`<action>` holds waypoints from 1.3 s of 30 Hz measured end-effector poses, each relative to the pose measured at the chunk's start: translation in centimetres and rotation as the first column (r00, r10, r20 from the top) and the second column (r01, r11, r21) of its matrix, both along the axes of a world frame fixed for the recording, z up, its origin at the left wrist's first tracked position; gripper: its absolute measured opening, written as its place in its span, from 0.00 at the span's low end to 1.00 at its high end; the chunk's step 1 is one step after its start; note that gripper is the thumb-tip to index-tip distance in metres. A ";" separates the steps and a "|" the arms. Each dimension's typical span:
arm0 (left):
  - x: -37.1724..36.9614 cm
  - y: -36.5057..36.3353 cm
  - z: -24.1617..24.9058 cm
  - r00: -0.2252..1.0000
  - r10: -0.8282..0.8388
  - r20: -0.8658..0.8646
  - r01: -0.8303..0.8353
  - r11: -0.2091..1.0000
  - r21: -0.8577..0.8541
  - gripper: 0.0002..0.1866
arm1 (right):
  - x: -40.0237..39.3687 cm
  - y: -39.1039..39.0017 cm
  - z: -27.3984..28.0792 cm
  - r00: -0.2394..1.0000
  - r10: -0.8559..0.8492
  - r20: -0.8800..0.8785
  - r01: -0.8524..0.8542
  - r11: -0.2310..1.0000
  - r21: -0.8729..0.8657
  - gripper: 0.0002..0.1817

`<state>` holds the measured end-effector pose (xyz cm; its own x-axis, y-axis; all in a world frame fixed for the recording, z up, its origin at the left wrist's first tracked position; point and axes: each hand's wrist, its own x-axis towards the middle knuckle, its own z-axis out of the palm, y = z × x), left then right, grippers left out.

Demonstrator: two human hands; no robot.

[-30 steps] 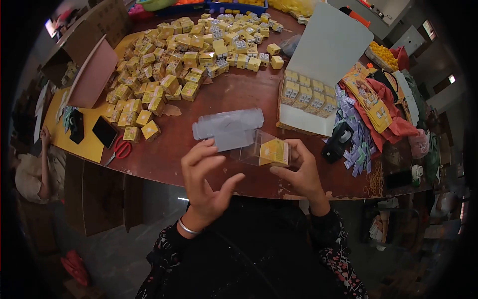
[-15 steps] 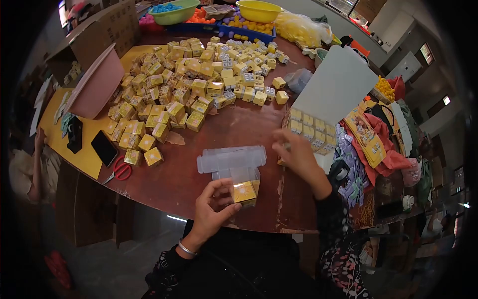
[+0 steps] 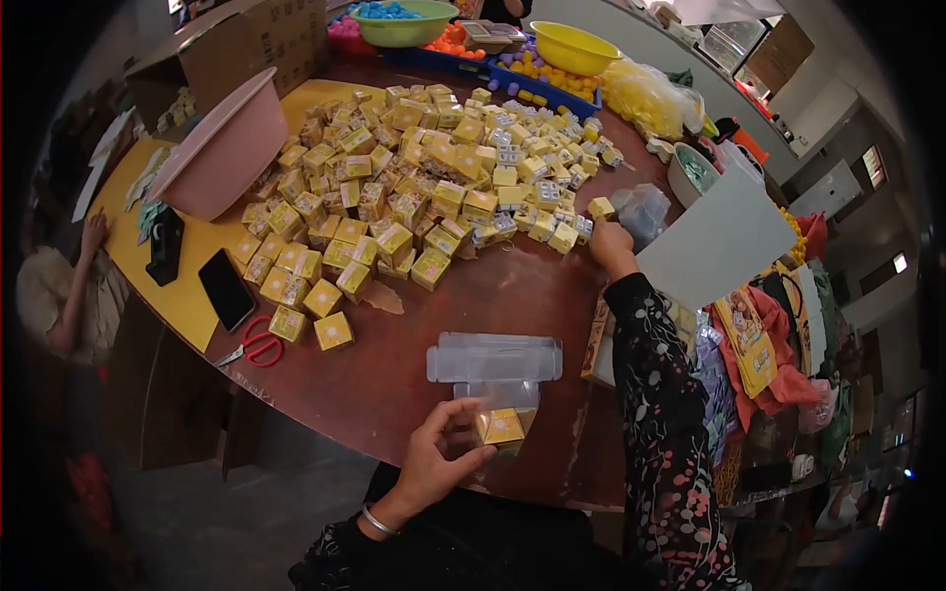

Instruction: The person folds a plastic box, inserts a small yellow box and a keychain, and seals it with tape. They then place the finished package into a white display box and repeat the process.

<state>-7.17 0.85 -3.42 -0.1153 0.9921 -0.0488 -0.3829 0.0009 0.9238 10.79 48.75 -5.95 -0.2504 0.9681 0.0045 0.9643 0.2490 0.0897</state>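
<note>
My left hand (image 3: 439,465) is curled around a small yellow box (image 3: 500,426) near the table's front edge, thumb and fingers at its left side. Just beyond it, an unfolded clear plastic box (image 3: 495,359) lies on the table and reaches down to the yellow box. My right hand (image 3: 613,247) is stretched forward to the right end of a big heap of small yellow boxes (image 3: 394,187), its fingers closed. Right at its fingertips sits a single yellow box (image 3: 601,208); what the fingers hold is hidden. A crumpled clear plastic piece (image 3: 641,213) lies beside this hand.
Under my right arm is an open carton (image 3: 597,340) with a white flap (image 3: 719,241). Red scissors (image 3: 262,342), a black phone (image 3: 227,288) and a pink basin (image 3: 222,148) stand at left. Blue trays (image 3: 552,91) and a yellow basin (image 3: 574,47) are at the back.
My right hand has moved forward from the carton to the heap's right end, over where a loose yellow box lay. My left hand stays at its box. The view has shifted.
</note>
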 end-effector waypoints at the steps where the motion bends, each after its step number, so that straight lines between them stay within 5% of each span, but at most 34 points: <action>1: -0.1 0.0 -0.1 0.999 0.004 0.041 -0.004 1.000 0.004 0.31 | -0.5 -2.2 1.9 0.998 0.062 0.015 -0.062 0.997 0.040 0.18; 6: -1.2 0.2 -0.1 0.955 -0.025 0.296 0.019 1.000 0.024 0.31 | 1.2 -11.7 8.3 0.836 0.511 -0.198 -0.462 0.852 0.247 0.24; 10: -0.8 0.3 0.9 0.890 -0.088 0.447 0.050 0.994 0.096 0.32 | 1.7 -23.5 15.3 0.575 0.441 -0.689 -0.547 0.834 0.078 0.26; 15: 1.1 -0.2 2.6 0.712 -0.310 0.630 0.208 0.950 0.232 0.37 | 3.7 -33.1 17.9 0.360 0.636 -0.682 -0.753 0.630 0.189 0.26; 19: 1.2 -1.3 2.5 0.678 -0.481 0.556 0.367 0.877 0.311 0.42 | 4.2 -37.7 17.4 0.303 0.700 -0.647 -0.774 0.577 0.262 0.29; 23: 0.5 -2.1 4.3 0.765 -0.554 0.329 0.457 0.826 0.329 0.40 | 5.5 -38.9 16.7 0.211 0.479 -0.852 -0.844 0.530 0.089 0.32; 27: 0.3 -3.1 5.5 0.762 -0.595 0.254 0.525 0.798 0.296 0.38 | 6.7 -38.4 18.3 0.303 0.029 -0.953 -0.863 0.432 -0.261 0.39; 30: 0.4 -3.2 5.5 0.756 -0.611 0.233 0.553 0.788 0.271 0.39 | 6.9 -37.8 17.4 0.225 0.275 -0.935 -0.911 0.400 -0.101 0.28; 33: 0.8 -2.9 5.3 0.760 -0.613 0.215 0.547 0.782 0.298 0.39 | 7.0 -38.4 17.4 0.225 0.047 -0.973 -0.866 0.467 -0.178 0.17; 36: 0.9 -2.7 4.8 0.764 -0.604 0.227 0.537 0.791 0.294 0.39 | 7.3 -38.7 16.3 0.085 -0.071 -0.994 -0.850 0.515 -0.110 0.14; 39: 1.4 -2.5 4.5 0.765 -0.571 0.296 0.489 0.816 0.310 0.40 | 7.9 -39.4 16.4 0.107 0.130 -0.986 -0.764 0.645 0.002 0.13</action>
